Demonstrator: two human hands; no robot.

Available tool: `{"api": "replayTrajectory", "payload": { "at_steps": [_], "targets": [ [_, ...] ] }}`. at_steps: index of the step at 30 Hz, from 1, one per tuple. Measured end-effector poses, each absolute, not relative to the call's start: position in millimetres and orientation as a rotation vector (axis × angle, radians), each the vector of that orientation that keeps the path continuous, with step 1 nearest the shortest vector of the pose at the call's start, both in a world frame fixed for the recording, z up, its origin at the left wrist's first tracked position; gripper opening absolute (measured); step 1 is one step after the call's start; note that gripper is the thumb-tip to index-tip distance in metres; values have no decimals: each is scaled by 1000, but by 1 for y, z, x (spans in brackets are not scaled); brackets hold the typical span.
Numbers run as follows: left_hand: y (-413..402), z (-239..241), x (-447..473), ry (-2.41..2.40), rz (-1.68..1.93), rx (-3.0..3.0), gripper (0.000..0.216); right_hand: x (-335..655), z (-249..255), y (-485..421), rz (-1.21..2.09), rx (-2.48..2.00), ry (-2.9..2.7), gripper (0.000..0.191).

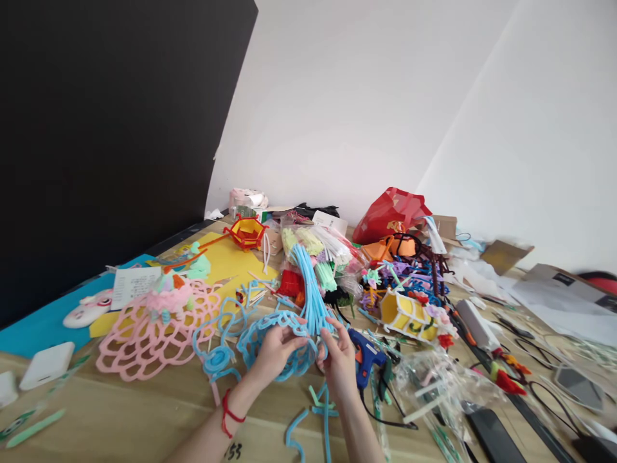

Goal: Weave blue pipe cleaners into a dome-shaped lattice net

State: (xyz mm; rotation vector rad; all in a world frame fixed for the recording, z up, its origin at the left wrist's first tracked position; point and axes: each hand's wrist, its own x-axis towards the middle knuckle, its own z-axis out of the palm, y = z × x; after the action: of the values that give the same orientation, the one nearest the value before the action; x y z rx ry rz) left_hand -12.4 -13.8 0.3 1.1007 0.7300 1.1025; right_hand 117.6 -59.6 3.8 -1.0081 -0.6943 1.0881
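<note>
At left, the black panel (106,128) stands along the bench (125,418), whose wood shows in a broad strip between the white box (47,365) and the left forearm, nearside of the pink mesh (128,347). The blue mesh (297,366) is mid-bench; the left hand (276,350), fingers drawn in, pinches its right edge. Blue stems (313,292) lie just beyond both hands. The right hand (337,357), thumb and fingertips nearly together, grips a blue strip (323,351). Just beside it, the glue gun (367,357) narrows the room; the clear bag (448,379) and phone (494,437) crowd farther right.
</note>
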Motion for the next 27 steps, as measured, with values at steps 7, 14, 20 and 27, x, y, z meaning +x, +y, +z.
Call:
{"api": "replayTrajectory", "payload": {
  "at_steps": [7,14,20,27],
  "targets": [
    [-11,4,-15,746,1113,1061,40,127,9,-61,1066,-884,-742,36],
    [-11,5,-15,742,1148,1028,46,139,-5,-56,399,-1350,-1090,32],
    [-13,2,-13,676,1080,1085,44,130,3,-63,191,-1337,-1226,26],
    [-17,0,-8,630,1066,1152,23,122,5,-69,448,-1308,-1144,33]
  ]
}}
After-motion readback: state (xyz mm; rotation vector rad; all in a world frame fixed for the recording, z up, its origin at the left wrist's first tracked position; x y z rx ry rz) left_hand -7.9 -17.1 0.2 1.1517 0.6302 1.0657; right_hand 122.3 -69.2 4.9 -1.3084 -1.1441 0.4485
